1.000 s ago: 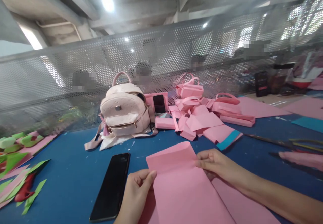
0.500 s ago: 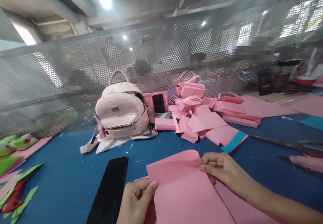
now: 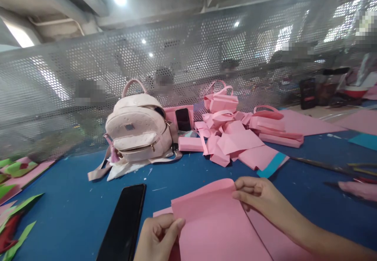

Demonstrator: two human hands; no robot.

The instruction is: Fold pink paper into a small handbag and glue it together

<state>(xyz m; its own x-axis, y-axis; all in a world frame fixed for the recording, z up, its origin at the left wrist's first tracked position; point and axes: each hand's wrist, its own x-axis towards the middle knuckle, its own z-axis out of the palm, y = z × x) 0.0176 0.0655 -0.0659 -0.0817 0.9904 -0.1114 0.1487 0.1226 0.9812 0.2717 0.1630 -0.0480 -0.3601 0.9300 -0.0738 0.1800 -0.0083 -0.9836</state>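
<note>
A pink paper sheet [image 3: 215, 225] lies folded over on the blue table [image 3: 73, 210], its far edge curled up. My left hand [image 3: 159, 237] pinches the sheet's left edge with thumb and curled fingers. My right hand [image 3: 259, 198] pinches the far right corner of the fold. More pink paper [image 3: 277, 237] lies flat under the sheet, to its right. A black phone [image 3: 123, 221] rests screen up just left of my left hand.
A pale pink backpack [image 3: 137, 127] stands at the back against a perforated metal screen [image 3: 88, 80]. Beside it are a second phone [image 3: 183, 119] and a heap of pink folded paper bags [image 3: 235, 135]. Green and pink scraps [image 3: 14, 214] lie at the left; tools [image 3: 338, 168] at the right.
The fold's far edge has curled up and been drawn nearer. Both hands keep their pinch on the sheet. The view has shifted slightly to the right.
</note>
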